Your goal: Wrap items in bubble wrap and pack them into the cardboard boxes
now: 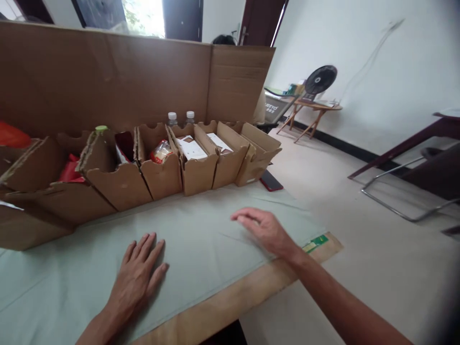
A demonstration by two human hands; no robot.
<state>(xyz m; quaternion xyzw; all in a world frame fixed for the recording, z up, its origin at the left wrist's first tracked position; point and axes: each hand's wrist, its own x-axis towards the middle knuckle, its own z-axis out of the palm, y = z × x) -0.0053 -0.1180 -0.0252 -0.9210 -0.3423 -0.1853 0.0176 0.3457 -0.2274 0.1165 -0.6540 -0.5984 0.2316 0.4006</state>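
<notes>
My left hand (138, 270) lies flat on the pale green cloth (194, 239), palm down, fingers a little spread, holding nothing. Over the right part of the cloth is my right hand (268, 231), its fingers curled and the thumb tip close against the index finger. No object shows in it. Beyond both hands stands a row of open cardboard bins. One bin (197, 176) contains a white box (192, 147), and the bin to its right has another white box (220, 143). Farther left, a red-and-clear package (161, 152) and a red packet (72, 168) sit in separate bins.
A tall cardboard panel (143, 81) rises behind the bins, with two white-capped bottles (172, 119) before it. A dark phone (271, 180) lies by the right-hand bin. Beyond are a fan (321, 80) on a small wooden table (319, 106) and a metal-framed chair (391, 211).
</notes>
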